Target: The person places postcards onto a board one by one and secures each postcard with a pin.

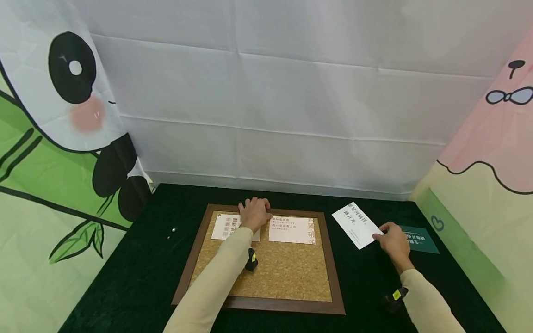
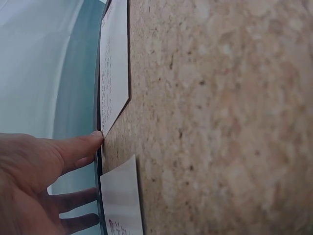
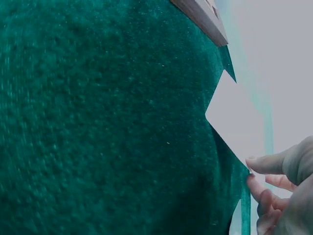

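Note:
My left hand (image 1: 255,215) rests at the top edge of a framed cork board (image 1: 283,273), fingers spread. In the left wrist view its thumb (image 2: 96,139) touches the corner of a white printed card (image 1: 293,230) on the cork's upper right, the other fingers reaching over the frame. Another white card (image 1: 225,226) lies on the upper left, partly hidden by that hand; its corner lifts off the cork. My right hand (image 1: 394,244) pinches the lower right corner of a white card with dark writing (image 1: 357,225) between thumb and fingers, right of the board.
A green card with white writing (image 1: 421,239) lies on the dark green cloth (image 1: 125,277) beside my right hand. Left of the board are two small pale dots (image 1: 173,230), perhaps pins. White fabric (image 1: 291,115) hangs behind the table, with printed panels at both sides.

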`<state>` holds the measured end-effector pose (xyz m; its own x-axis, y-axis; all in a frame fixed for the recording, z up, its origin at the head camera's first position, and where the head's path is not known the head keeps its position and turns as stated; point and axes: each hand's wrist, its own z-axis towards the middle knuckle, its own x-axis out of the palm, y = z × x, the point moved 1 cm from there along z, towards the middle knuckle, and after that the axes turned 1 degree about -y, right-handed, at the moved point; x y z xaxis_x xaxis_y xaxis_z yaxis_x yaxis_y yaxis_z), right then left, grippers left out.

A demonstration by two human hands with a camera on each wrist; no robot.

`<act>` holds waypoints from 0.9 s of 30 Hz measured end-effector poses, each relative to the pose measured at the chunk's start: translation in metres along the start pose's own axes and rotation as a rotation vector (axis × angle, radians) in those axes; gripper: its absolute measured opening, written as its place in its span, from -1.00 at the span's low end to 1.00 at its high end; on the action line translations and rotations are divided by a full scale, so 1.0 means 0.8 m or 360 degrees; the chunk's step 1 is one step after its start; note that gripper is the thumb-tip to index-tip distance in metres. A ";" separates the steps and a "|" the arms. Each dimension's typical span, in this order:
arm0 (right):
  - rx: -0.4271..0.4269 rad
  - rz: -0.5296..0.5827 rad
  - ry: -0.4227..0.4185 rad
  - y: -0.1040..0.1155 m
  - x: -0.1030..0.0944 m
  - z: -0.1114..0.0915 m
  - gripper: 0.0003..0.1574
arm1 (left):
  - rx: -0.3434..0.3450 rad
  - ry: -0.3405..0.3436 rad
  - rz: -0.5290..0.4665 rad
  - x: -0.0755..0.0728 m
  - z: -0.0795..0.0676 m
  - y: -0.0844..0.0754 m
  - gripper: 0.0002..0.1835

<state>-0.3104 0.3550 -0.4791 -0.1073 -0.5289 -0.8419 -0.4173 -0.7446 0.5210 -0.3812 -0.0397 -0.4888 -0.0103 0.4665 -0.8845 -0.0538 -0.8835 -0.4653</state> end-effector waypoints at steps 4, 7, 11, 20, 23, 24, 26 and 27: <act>-0.0013 0.0001 -0.0058 0.002 -0.008 -0.002 -0.61 | 0.0001 0.0004 -0.0003 -0.001 -0.001 0.000 -0.84; -0.0035 -0.0016 -0.0104 0.003 -0.013 -0.003 -0.66 | 0.0000 0.0006 -0.0007 -0.001 -0.001 -0.001 -0.84; -0.0075 -0.0024 -0.0150 0.005 -0.021 -0.005 -0.71 | -0.0002 0.0007 -0.0005 -0.002 -0.002 -0.001 -0.83; -0.0253 -0.0018 -0.0264 0.006 -0.037 -0.006 -0.75 | 0.0001 0.0000 0.0005 -0.003 -0.002 -0.002 -0.85; -0.0272 -0.0011 -0.0285 0.006 -0.038 -0.006 -0.76 | 0.0000 0.0000 0.0004 -0.003 -0.003 -0.002 -0.85; -0.0274 -0.0010 -0.0291 0.006 -0.037 -0.006 -0.75 | -0.0001 0.0000 0.0002 -0.003 -0.002 -0.002 -0.85; -0.0282 -0.0012 -0.0303 0.005 -0.036 -0.006 -0.75 | -0.0003 -0.0001 -0.0001 -0.002 -0.002 -0.002 -0.85; -0.0289 -0.0012 -0.0310 0.005 -0.036 -0.006 -0.75 | -0.0003 -0.0002 -0.0002 -0.001 -0.002 -0.001 -0.85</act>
<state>-0.3049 0.3650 -0.4519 -0.2838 -0.4477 -0.8479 -0.2521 -0.8183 0.5165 -0.3797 -0.0393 -0.4874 -0.0114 0.4676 -0.8839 -0.0517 -0.8830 -0.4665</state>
